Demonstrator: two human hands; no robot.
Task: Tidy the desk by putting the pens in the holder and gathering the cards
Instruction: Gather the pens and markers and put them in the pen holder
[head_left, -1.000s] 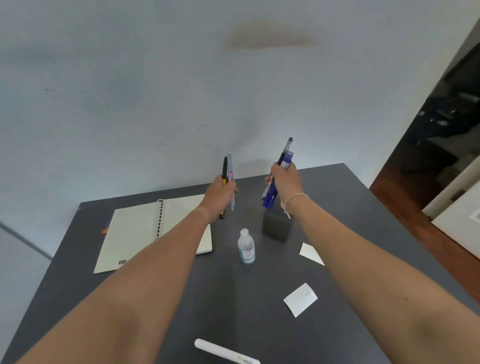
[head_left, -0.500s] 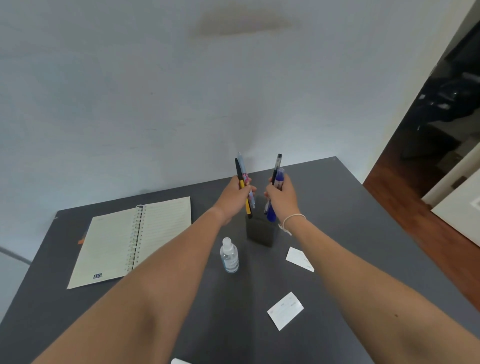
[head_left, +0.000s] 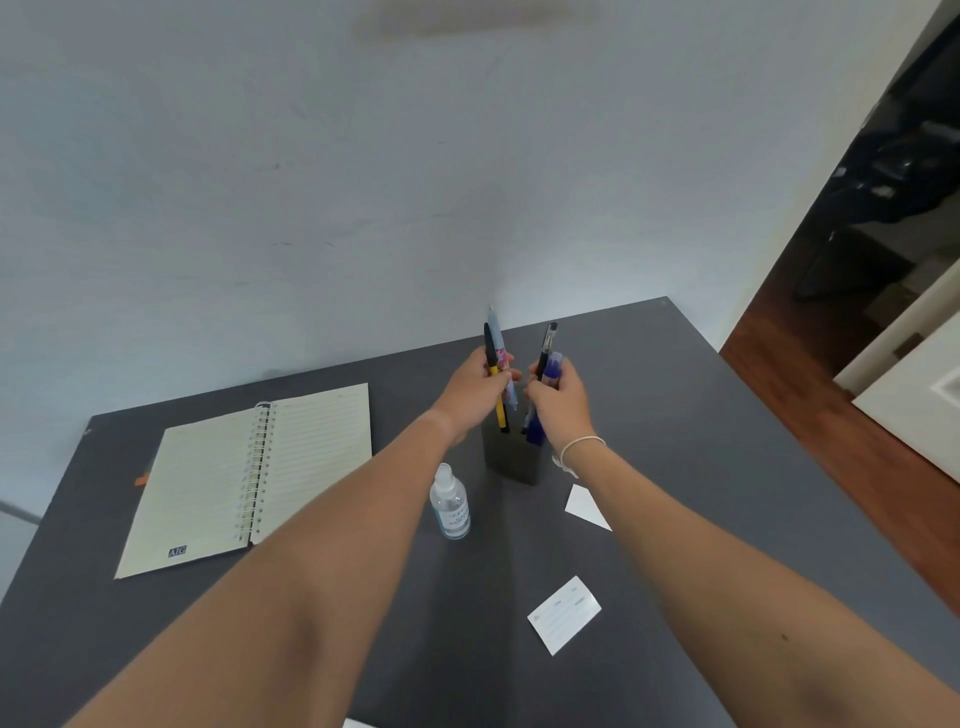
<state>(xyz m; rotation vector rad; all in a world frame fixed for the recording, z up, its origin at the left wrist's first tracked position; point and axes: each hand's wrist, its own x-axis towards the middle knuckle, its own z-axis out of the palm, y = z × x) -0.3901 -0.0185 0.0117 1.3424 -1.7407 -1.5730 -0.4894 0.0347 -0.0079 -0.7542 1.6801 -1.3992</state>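
Your matt dark grey desk (head_left: 701, 441), clear glossy plastic bottle (head_left: 450, 506), lined paper notebook (head_left: 249, 478) with metal spiral, smooth white cards (head_left: 564, 614), matt holder (head_left: 511, 460).

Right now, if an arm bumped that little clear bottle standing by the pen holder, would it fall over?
Probably, yes. The bottle stands upright, tall and narrow on a small base, so a nudge near its cap would likely tip it. It looks like light plastic. Being round, it might then roll across the smooth desk.

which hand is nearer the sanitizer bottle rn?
Left. The left hand grips two pens above the holder, up and slightly right of the bottle in the image. The right hand sits farther right, over the holder's other side.
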